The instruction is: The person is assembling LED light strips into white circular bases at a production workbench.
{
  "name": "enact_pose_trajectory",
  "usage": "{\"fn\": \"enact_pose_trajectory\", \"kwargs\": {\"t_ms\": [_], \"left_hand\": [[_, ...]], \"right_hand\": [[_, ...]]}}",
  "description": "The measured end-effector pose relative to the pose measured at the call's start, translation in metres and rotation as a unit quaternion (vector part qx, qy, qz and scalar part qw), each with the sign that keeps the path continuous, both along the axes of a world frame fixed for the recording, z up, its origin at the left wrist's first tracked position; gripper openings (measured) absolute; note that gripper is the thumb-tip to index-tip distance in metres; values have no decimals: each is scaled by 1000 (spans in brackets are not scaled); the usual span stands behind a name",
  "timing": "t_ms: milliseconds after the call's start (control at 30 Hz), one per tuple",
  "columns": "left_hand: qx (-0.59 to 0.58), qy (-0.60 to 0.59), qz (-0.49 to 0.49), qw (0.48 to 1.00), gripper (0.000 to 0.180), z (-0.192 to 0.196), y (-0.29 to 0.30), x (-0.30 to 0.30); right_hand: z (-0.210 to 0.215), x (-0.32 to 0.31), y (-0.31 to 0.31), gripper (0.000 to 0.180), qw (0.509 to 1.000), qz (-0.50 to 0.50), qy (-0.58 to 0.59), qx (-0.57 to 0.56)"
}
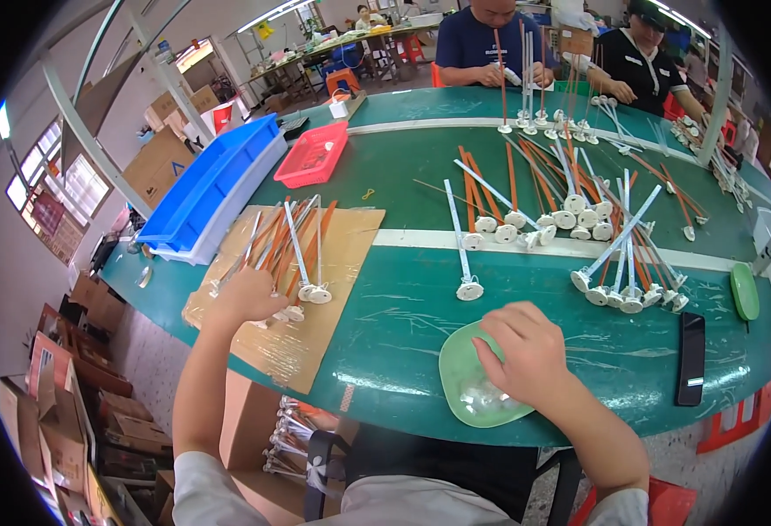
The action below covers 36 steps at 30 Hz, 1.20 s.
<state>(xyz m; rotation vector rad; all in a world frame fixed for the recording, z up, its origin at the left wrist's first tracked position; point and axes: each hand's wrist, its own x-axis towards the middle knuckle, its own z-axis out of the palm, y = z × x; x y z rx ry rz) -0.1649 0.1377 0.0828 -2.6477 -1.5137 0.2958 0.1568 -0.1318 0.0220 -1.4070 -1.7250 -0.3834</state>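
While my right hand point(526, 351) hangs bent-fingered over a light-green dish point(449, 373), my left hand point(249, 296) curls at white-based rods point(297, 250), orange and silvery, on a cardboard sheet point(350, 237) to the dish's left. I cannot tell whether either hand is pinching anything. A lone rod point(458, 237) sits just beyond the dish, a cluster of similar rods point(623, 254) beyond it to the right, and a black phone point(691, 359) to its right. Well beyond the dish, two co-workers point(471, 46) face my way.
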Motion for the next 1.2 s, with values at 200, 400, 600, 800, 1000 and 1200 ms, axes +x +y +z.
{"fn": "enact_pose_trajectory", "kwargs": {"t_ms": [200,400,600,800,1000,1200], "left_hand": [[118,-38,-33,992,34,9,-37,45],[22,-299,-257,919,43,-37,-97,149],[-43,-327,-318,889,34,-92,-91,199],[14,-375,-298,878,27,-87,-87,186],[-81,-479,-286,826,22,-66,-117,174],[-64,-495,-399,770,37,-65,-140,166]], "right_hand": [[-27,29,3,20,961,-118,-43,-246],[-22,33,2,19,953,-147,27,-263],[-21,24,5,21,965,-129,19,-228],[-18,26,3,21,988,-107,10,-114],[-5,13,4,27,999,-5,42,-16],[-8,6,5,35,995,77,36,53]]}}
